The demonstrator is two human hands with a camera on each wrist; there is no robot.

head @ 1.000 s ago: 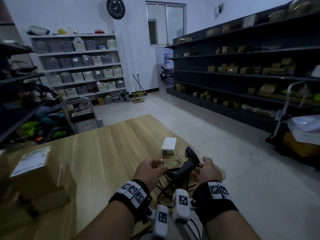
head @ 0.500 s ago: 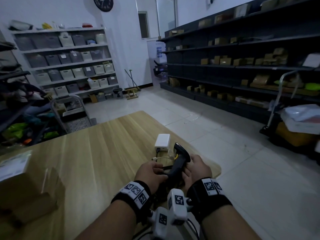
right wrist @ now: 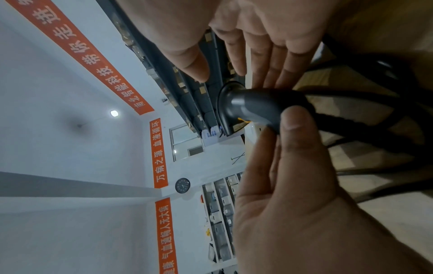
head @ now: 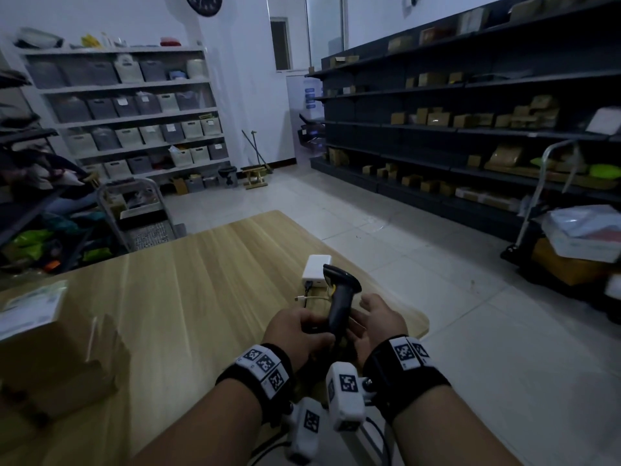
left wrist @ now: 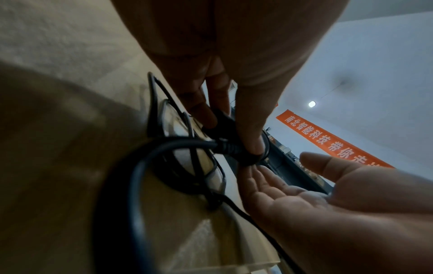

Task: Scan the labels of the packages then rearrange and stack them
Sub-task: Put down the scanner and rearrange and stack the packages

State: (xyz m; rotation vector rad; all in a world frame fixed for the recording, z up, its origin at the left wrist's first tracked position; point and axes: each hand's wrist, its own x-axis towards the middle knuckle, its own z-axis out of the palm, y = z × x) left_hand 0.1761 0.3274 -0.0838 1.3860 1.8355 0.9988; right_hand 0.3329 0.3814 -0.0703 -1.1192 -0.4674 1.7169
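A black barcode scanner (head: 341, 297) stands upright over the near right corner of the wooden table (head: 188, 297). My left hand (head: 312, 331) grips the bottom of its handle, thumb on the handle (right wrist: 255, 103) where the black cable (left wrist: 140, 166) enters. My right hand (head: 366, 317) lies beside the handle with straight fingers (right wrist: 269, 64) and holds nothing. A brown cardboard package (head: 43, 348) with a white label (head: 30, 307) sits at the table's left edge, far from both hands.
A white adapter box (head: 316, 269) with a thin white cord lies just beyond the scanner. Loops of black cable (left wrist: 194, 166) lie on the table under my hands. Dark shelving (head: 470, 129) with small boxes lines the right wall; a cart (head: 571, 237) stands right.
The scanner has gone from lying tilted to upright. My left hand left the white cord and took the handle's base. My right hand let go of the scanner and opened beside it.
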